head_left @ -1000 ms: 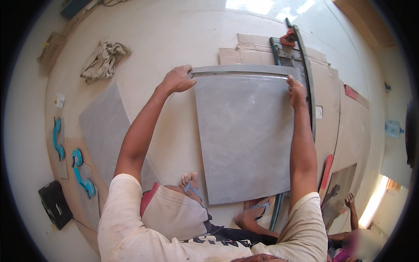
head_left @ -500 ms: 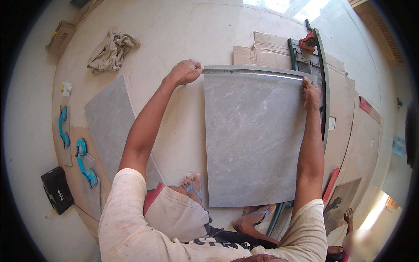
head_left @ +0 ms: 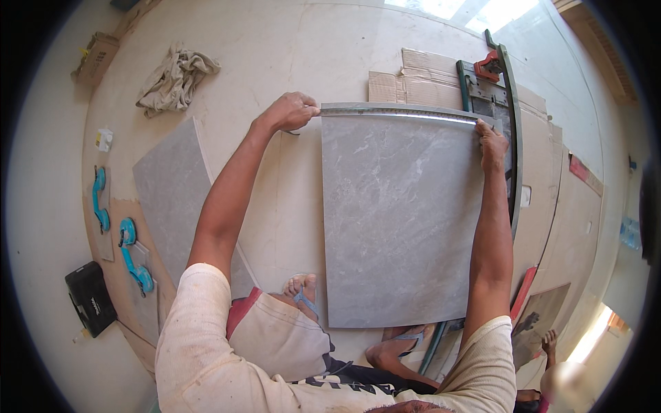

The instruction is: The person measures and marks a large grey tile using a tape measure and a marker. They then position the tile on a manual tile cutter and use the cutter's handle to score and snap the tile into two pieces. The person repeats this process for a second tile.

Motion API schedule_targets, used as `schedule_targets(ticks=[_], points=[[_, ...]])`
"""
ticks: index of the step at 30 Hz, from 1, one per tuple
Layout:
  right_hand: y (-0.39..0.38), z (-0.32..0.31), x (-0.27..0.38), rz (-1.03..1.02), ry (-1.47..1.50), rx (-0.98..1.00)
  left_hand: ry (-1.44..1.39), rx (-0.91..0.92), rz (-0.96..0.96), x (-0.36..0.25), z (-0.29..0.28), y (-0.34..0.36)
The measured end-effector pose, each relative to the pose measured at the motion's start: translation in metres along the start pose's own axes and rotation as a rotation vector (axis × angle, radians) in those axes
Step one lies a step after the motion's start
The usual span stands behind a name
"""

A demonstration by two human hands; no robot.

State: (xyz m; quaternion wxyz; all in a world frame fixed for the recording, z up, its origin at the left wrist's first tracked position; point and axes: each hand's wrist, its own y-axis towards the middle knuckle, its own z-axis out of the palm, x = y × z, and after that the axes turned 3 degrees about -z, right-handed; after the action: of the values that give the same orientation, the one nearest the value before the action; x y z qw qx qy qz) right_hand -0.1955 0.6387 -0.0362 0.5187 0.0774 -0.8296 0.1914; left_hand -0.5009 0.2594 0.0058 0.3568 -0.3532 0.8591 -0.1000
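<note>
A large grey marbled tile (head_left: 399, 220) lies in front of me. Along its far edge stretches a thin metal measuring tape (head_left: 392, 112) with dark graduations. My left hand (head_left: 292, 111) is closed on the tape's left end, just past the tile's far left corner; a short dark strap hangs under that hand. At the far right corner my right hand (head_left: 491, 143) pinches the other end against the tile, its fingers wrapped and partly hiding it.
Beside the right edge stands a tile cutter (head_left: 513, 124) with a red part, over cardboard (head_left: 430, 76). Another grey tile (head_left: 175, 172), blue suction lifters (head_left: 131, 255), a black case (head_left: 91, 299) and a crumpled cloth (head_left: 177, 79) lie left. Another person's hand (head_left: 549, 341) shows lower right.
My left hand has turned slightly, and more of the dark strap shows beneath it. The right hand and the tile look nearly the same.
</note>
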Motion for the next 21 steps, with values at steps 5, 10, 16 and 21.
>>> schedule_targets(ticks=[5,10,16,21], points=[[0.009,-0.001,-0.012,-0.074,0.013,0.001,-0.039,0.069,-0.069,-0.015,-0.005,0.005],[0.004,0.005,-0.004,-0.084,-0.019,0.032,-0.047,0.065,-0.100,-0.011,-0.005,0.006],[0.002,0.008,-0.002,-0.173,-0.075,0.061,-0.083,0.089,-0.098,-0.011,-0.006,0.009],[0.000,0.009,-0.008,-0.329,-0.263,0.092,-0.085,0.068,-0.075,-0.005,-0.007,0.012]])
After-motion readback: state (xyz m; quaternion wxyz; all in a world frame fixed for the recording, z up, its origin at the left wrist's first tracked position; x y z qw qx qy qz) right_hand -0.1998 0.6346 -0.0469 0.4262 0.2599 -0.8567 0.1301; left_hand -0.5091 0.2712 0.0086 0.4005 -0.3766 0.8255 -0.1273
